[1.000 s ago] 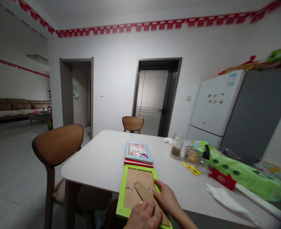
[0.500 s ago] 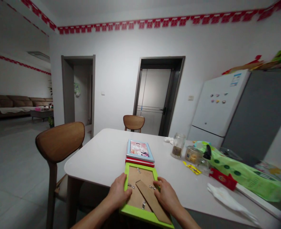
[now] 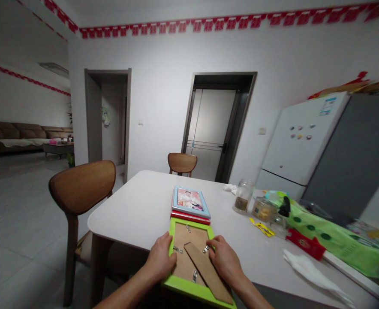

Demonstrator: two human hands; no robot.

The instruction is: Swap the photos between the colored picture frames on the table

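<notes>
A green photo frame (image 3: 202, 291) lies back side up at the near table edge, with a brown backing board, metal clips and a slanted stand leg (image 3: 205, 270). My left hand (image 3: 161, 257) grips the frame's left side, thumb on the backing. On the right side, my right hand (image 3: 224, 259) has its fingers closed at the right metal clip (image 3: 206, 248). Just beyond, a light blue frame (image 3: 191, 201) with a picture lies face up on a red frame (image 3: 191, 217).
On the white table (image 3: 128, 210), a glass jar (image 3: 243, 196), a jar with yellowish contents (image 3: 263, 210), a yellow packet (image 3: 263, 227), a red item (image 3: 305, 243), a white tissue (image 3: 314, 272) and a green bag (image 3: 334, 236) lie to the right. Wooden chairs stand left (image 3: 83, 186) and behind (image 3: 182, 163).
The view has shifted slightly. My right hand's fingers have moved up a little and bunched at the right clip, which now sits at a different angle. My left hand keeps its hold.
</notes>
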